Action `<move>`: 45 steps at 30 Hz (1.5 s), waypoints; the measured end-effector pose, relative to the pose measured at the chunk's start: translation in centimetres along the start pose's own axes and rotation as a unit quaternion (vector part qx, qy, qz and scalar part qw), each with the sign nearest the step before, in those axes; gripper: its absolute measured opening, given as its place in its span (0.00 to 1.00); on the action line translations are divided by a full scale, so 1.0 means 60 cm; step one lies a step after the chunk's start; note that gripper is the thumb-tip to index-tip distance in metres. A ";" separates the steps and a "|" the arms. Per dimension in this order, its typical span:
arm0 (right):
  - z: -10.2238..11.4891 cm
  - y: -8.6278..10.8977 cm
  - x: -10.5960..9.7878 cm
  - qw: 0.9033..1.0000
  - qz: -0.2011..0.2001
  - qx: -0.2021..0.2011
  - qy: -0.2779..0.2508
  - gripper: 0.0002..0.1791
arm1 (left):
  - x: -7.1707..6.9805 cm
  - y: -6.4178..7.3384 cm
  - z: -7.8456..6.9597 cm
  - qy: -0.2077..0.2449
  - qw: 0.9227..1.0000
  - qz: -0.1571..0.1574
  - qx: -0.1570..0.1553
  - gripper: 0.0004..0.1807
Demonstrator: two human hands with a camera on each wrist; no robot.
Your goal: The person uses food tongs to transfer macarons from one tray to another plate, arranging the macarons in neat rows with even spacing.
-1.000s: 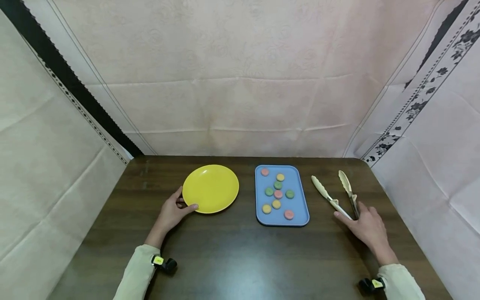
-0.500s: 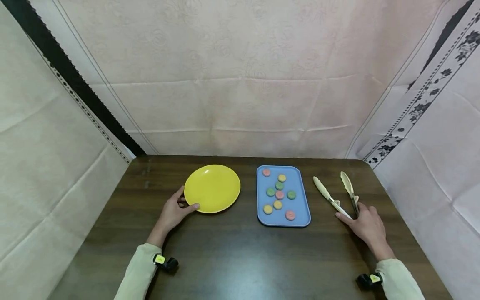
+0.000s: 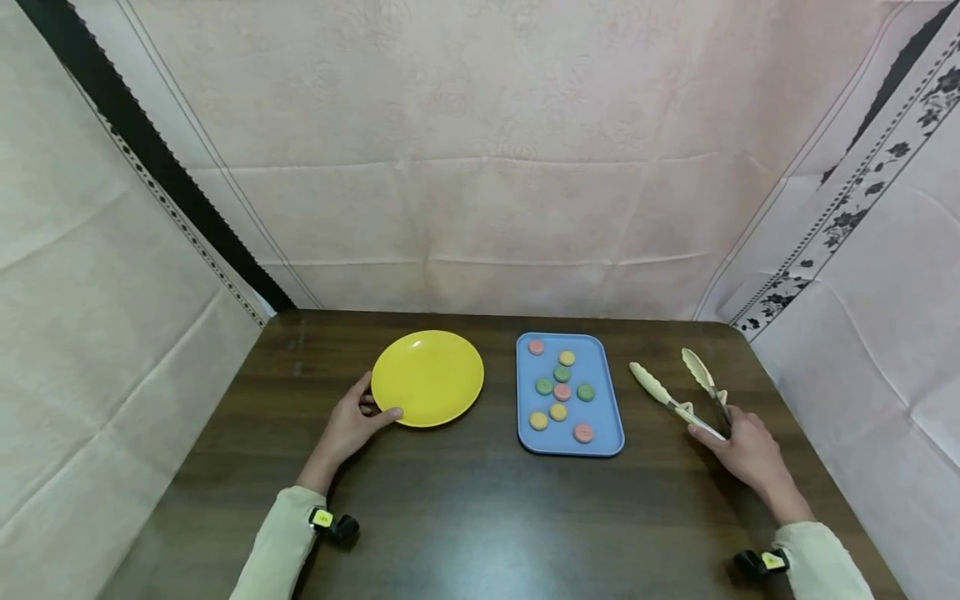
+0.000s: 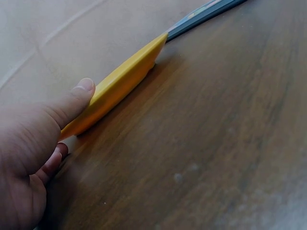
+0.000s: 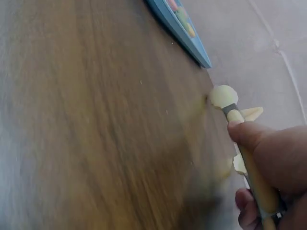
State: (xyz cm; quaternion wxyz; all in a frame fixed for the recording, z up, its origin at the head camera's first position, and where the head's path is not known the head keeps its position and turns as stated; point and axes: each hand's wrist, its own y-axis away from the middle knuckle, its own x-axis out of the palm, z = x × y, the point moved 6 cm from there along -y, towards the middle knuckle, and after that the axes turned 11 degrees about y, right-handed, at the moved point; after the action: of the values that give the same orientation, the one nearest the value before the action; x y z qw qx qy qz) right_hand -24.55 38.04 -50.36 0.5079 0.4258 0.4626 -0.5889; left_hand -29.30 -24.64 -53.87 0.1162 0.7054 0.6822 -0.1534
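In the head view my left hand (image 3: 354, 425) holds the near-left rim of a round yellow plate (image 3: 427, 379). Its thumb lies over the rim, as the left wrist view shows, while the other fingers are partly hidden at the side and below. My right hand (image 3: 753, 454) grips a pair of tongs (image 3: 670, 398) with pale cream tips, its two arms spread apart and pointing away from me. Their shadow falls on the table in the right wrist view. Between plate and tongs lies a blue tray (image 3: 607, 437) bearing several pink, yellow and green button-like discs (image 3: 562, 392).
Everything is on a dark brown wooden table (image 3: 465, 517). Pale cloth (image 3: 480, 208) hangs behind its far edge and along both sides. A small black camera is strapped to each wrist.
My right hand has shifted slightly right and toward me with the tongs. The left hand still holds the plate in place. The whole head view has drifted a little.
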 end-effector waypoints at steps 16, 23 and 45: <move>0.010 0.037 -0.069 0.990 -0.127 -0.056 0.000 0.40 | 0.001 -0.002 -0.001 -0.010 1.000 -0.001 0.006 0.58; 0.044 0.047 -0.091 0.987 -0.117 -0.106 -0.006 0.41 | 0.001 -0.001 -0.002 -0.005 1.000 0.000 0.008 0.56; 0.109 0.045 -0.089 0.966 -0.102 -0.238 0.012 0.36 | 0.000 -0.001 -0.003 -0.006 1.000 -0.006 0.003 0.56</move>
State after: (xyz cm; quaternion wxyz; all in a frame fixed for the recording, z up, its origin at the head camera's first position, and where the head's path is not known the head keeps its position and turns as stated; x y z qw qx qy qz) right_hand -21.39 32.59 -44.11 0.5264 0.2497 0.6364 -0.5055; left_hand -29.35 -24.55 -53.70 0.1174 0.7004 0.6855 -0.1607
